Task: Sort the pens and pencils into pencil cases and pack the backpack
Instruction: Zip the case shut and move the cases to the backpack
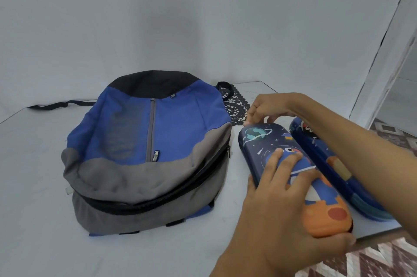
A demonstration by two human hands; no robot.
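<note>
Head view: left hand [282, 188] grips the space pencil case [266, 141]; right hand [264, 108] apparently pinches its twelve-o'clock end, backpack [144, 152] at nine o'clock.

one view only, from a wide-angle camera worn on the person's head, looking forward and down at a white table [33, 163] from close above its near edge. the backpack [144, 152] lies toward 9 o'clock of centre, the two hands toward 4 o'clock, reaching in from the lower right corner. a wall fills the frame from 10 to 2 o'clock. patterned floor [372, 261] shows at 5 o'clock. straight edges bow near the borders.
</note>
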